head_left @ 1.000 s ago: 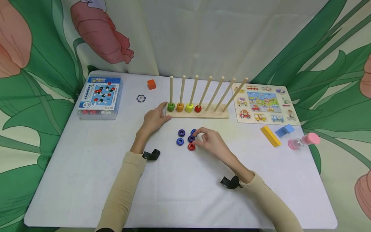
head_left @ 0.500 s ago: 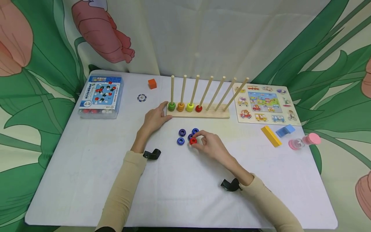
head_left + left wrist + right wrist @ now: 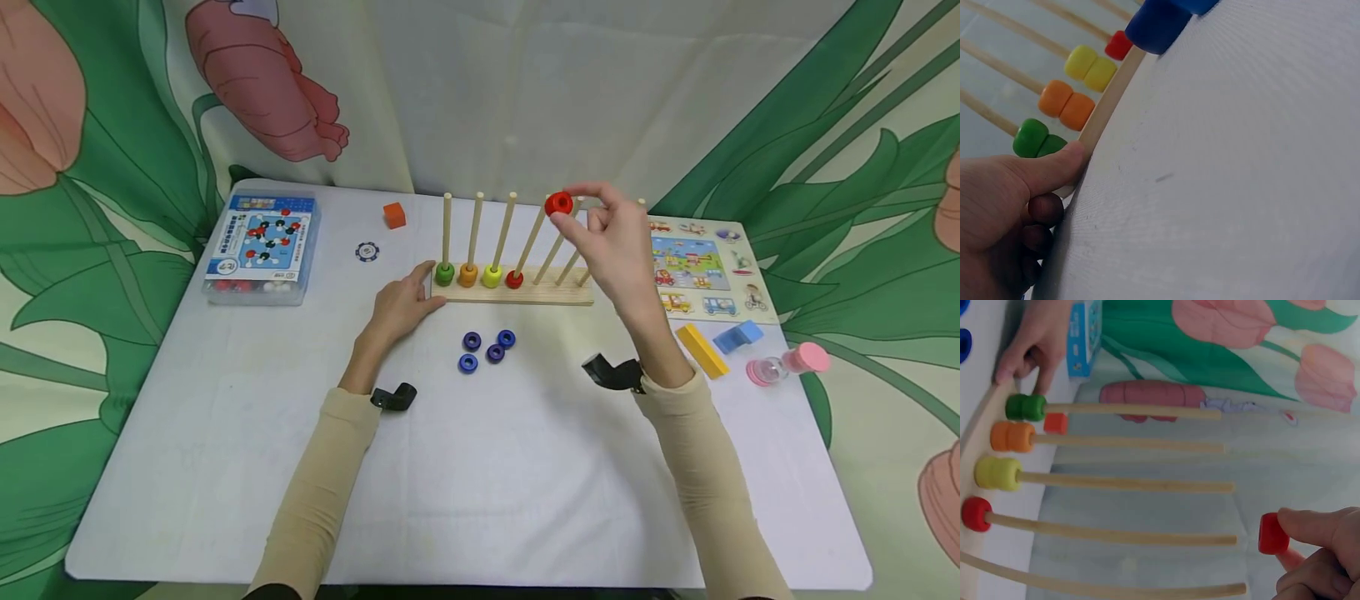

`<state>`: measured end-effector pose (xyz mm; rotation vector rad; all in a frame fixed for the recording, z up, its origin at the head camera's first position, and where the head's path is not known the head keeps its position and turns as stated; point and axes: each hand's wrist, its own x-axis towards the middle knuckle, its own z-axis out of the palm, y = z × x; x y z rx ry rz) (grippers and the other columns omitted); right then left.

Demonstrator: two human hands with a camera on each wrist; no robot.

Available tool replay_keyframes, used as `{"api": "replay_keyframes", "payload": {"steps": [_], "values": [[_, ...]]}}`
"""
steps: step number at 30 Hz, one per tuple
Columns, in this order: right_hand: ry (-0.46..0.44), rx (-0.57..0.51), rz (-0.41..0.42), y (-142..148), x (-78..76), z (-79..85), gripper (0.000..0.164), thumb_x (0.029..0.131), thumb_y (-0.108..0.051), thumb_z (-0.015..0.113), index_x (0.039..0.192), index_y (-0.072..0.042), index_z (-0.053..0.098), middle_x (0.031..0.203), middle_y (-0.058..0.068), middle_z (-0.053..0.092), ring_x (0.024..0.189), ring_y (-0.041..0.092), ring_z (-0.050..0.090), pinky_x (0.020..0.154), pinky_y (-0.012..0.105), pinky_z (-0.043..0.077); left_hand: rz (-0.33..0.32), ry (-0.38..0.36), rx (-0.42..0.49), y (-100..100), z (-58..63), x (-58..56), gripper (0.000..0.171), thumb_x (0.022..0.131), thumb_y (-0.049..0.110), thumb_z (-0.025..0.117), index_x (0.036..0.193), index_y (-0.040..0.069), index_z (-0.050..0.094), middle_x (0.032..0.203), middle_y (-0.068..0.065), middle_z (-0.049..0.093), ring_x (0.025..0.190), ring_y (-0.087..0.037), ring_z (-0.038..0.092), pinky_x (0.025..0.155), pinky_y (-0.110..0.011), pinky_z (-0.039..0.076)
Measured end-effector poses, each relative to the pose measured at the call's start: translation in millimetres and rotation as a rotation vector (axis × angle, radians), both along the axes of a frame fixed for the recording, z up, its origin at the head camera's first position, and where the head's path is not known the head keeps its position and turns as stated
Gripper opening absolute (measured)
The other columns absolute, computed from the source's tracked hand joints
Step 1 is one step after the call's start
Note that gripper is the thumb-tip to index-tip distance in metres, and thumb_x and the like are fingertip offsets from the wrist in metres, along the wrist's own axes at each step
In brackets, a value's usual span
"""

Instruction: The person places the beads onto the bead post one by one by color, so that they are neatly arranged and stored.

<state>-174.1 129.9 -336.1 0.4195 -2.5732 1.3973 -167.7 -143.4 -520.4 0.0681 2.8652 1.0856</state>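
A wooden peg rack point(image 3: 525, 292) with a row of upright pegs stands at the back middle. Green point(image 3: 445, 274), orange point(image 3: 468, 276) and yellow beads point(image 3: 492, 277) sit low on the first three pegs, in pairs in the wrist views. One red bead point(image 3: 514, 280) is at the foot of the fourth peg. My left hand point(image 3: 399, 308) grips the rack's left end, thumb point(image 3: 1054, 167) along the front. My right hand point(image 3: 617, 242) pinches another red bead point(image 3: 558, 203) between thumb and forefinger, held up beside the fourth peg's top. In the right wrist view this bead point(image 3: 1274, 534) is just off that peg's tip.
Several blue and purple beads point(image 3: 496, 353) lie before the rack. A clear box point(image 3: 258, 250), a poker chip point(image 3: 367, 252) and an orange cube point(image 3: 394, 216) are leftward. Right are a picture puzzle point(image 3: 690, 262), yellow point(image 3: 702, 351) and blue blocks point(image 3: 738, 337), and a pink sand timer point(image 3: 787, 365).
My right hand has picked up the red bead from beside the blue and purple ones and raised it up and rightward to the peg tops. My left hand stays on the rack.
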Motion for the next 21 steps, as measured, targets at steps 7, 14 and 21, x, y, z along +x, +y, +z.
{"api": "replay_keyframes", "payload": {"steps": [7,14,21], "values": [[-0.007,0.039,-0.001,-5.7,-21.5,2.8,0.036,0.087,-0.031,0.070,0.118,-0.015,0.063,0.054,0.010,0.033,0.045,0.021,0.030,0.042,0.031,0.023,-0.003,-0.007,0.008,-0.6,-0.5,-1.2,0.072,0.088,0.039,0.067,0.147,0.014,0.035,0.068,-0.003,0.054,0.058,-0.019,0.046,0.053,-0.031,0.034],[0.036,0.032,-0.007,-3.8,-19.5,-11.5,0.033,0.087,-0.029,0.069,0.115,-0.013,0.065,0.053,0.011,0.033,0.042,0.020,0.030,0.040,0.030,0.022,0.000,-0.018,0.005,1.2,-0.2,-1.4,0.072,0.088,0.039,0.067,0.147,0.014,0.035,0.067,-0.003,0.054,0.058,-0.019,0.046,0.053,-0.031,0.034],[-0.064,0.001,0.022,0.8,3.3,-39.2,0.030,0.086,-0.031,0.071,0.111,-0.017,0.064,0.051,0.008,0.033,0.040,0.017,0.028,0.036,0.028,0.019,0.007,-0.030,0.004,-0.6,-0.1,-1.1,0.072,0.088,0.039,0.067,0.147,0.014,0.034,0.069,-0.003,0.054,0.059,-0.019,0.046,0.054,-0.031,0.034]]}}
